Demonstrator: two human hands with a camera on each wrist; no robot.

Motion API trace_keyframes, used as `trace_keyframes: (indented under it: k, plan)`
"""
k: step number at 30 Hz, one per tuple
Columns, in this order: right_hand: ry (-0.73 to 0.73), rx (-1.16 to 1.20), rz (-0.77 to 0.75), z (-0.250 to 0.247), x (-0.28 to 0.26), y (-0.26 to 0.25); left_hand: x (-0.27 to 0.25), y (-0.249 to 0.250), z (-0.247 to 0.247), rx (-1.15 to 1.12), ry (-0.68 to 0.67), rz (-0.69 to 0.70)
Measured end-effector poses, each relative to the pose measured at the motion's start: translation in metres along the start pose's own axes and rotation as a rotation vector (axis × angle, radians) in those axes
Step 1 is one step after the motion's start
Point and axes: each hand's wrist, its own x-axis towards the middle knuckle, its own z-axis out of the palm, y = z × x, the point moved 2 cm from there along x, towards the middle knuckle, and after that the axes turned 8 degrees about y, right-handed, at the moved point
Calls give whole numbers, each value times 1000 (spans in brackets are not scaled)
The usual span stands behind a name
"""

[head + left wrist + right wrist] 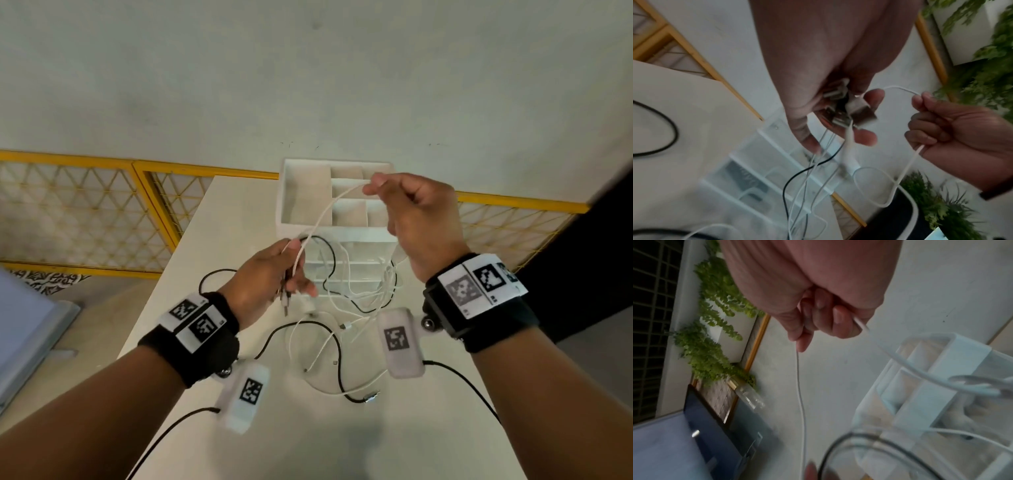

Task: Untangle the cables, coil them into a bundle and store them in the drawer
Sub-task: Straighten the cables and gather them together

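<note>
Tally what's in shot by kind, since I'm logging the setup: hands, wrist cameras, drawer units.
Hands: 2, the left hand gripping cable plugs, the right hand pinching a white cable.
Wrist cameras: 2.
Drawer units: 1.
Total: 5.

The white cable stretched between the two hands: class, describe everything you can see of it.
The white cable is thin, smooth and flexible, plastic-coated by the look of it. It runs in a slack arc through the air in front of the white drawer unit. The right hand pinches its upper end between thumb and fingertips; the left hand grips its lower part together with several plug ends. Below the hands, white lengths drop into a tangle with black cable on the table.
</note>
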Motion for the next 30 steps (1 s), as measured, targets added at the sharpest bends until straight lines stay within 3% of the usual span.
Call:
trace_keyframes:
  k: [3, 7, 10, 13, 16, 19, 24, 28, 30]
  plan:
    - [59, -26, 23, -13, 10, 11, -9, -6, -9, -113, -40, -110]
    - [-45, -109, 45, -24, 18, 42, -11, 3, -21, -257, -3, -134]
    - [-180, -454, 94, -45, 25, 100, -10, 21, -34, -332, 48, -48]
    - [-241, -849, 270, -71, 24, 157, -13, 40, -41, -354, 59, 38]
    - [-215, -1015, 326, -74, 25, 156, -14, 44, -41, -322, 94, 81]
    - [-110, -1111, 233, -74, 44, 120, -13, 34, -42, -259, 165, 73]
    - [211, -960, 40, -95, 71, 69, -10, 18, -47, -156, 290, 18]
    - [349, -830, -121, -103, 72, 84, -12, 17, -37, -69, 224, 12]
    - [318, -809, -71, -105, 66, 103, -11, 20, -36, -78, 257, 38]
